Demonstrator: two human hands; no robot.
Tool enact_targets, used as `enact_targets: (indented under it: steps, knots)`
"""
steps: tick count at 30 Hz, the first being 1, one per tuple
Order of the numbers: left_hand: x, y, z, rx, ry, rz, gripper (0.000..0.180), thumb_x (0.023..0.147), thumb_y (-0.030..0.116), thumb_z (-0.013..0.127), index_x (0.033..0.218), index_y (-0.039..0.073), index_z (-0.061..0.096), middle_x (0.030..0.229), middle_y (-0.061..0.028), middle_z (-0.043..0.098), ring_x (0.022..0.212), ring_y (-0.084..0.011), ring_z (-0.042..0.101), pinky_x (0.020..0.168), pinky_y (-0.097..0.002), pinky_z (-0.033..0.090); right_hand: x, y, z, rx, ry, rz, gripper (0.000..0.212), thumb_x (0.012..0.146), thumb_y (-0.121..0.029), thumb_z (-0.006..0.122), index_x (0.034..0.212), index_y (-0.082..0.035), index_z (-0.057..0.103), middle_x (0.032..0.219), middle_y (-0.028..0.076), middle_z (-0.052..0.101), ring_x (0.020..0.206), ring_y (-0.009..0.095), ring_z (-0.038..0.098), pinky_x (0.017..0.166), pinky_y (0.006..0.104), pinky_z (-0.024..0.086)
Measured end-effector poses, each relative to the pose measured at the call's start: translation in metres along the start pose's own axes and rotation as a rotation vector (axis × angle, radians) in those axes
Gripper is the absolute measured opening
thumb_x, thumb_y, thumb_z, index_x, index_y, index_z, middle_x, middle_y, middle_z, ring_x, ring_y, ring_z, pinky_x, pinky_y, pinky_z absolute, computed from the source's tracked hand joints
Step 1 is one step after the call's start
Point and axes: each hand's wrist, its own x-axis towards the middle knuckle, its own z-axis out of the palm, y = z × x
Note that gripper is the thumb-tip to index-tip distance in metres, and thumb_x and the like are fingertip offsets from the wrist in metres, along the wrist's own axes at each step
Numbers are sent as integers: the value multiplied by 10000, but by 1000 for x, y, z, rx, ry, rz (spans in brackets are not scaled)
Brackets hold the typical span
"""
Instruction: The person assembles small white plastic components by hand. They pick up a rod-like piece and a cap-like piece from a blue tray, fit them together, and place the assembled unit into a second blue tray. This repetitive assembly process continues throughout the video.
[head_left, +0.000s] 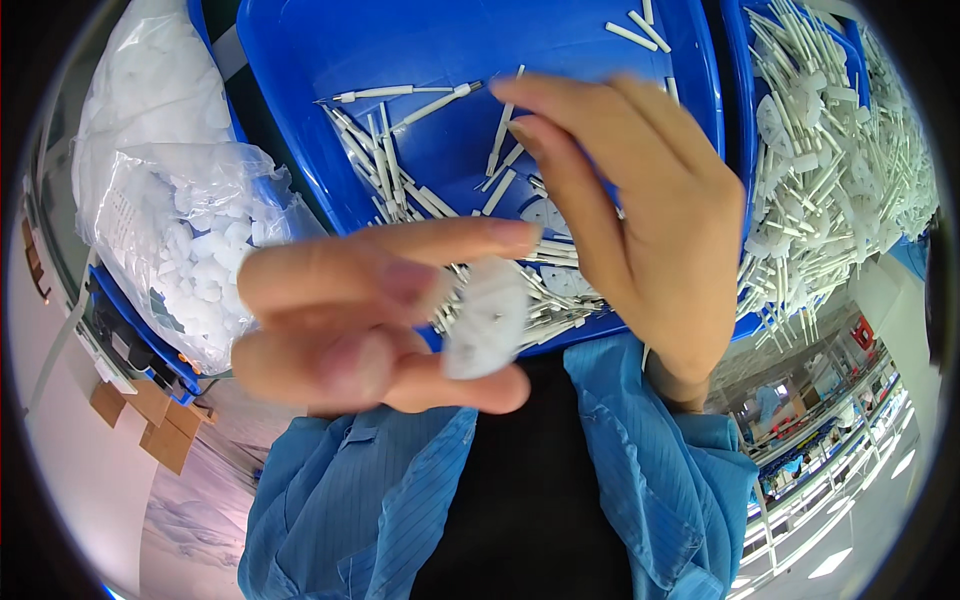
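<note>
My left hand (385, 320), close up and blurred, pinches a flat, whitish translucent plastic piece (488, 318) with a small pin-like spot in its middle. My right hand (640, 200) reaches over the blue bin (450, 40), thumb and index finger curved with a gap between the tips. A slim white rod (499, 140) shows beside those tips and seems to lie in the bin behind them. Below are many white rods (385, 150), some with thin metal ends. Among them, partly covered by my hands, lie round whitish discs (545, 215).
At the left, a clear plastic bag (160, 150) holds many small white pieces (205, 260). A second blue container (738, 120) on the right is heaped with white rods and discs (815, 170). Brown cardboard (168, 440) lies at lower left; shelving (830, 430) stands at lower right.
</note>
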Motion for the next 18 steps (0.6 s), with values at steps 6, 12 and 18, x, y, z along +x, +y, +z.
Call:
enact_targets:
  steps: [6,12,18]
  knots:
    - [-6,-4,-4,-238,296,-316,344,844,193,721,1089,22,551,1088,-168,534,926,-423,667,832,-495,590,-7,19,25,-196,11,-297,269,672,-26,667,938,-50,692,1066,68,606,956,249,589,752,342,466]
    - [-8,-4,-4,-144,467,-429,272,949,239,587,1132,43,539,1075,-161,568,917,-387,670,807,-524,593,-14,14,29,-31,70,-233,226,754,-5,666,969,8,599,966,91,606,811,240,603,666,319,474]
    - [7,-2,11,-175,599,-507,315,912,209,657,1069,-32,527,1079,-166,545,925,-297,655,844,-545,563,-32,-26,4,415,-35,201,87,915,-16,581,1000,-2,588,905,113,644,609,185,612,574,266,480]
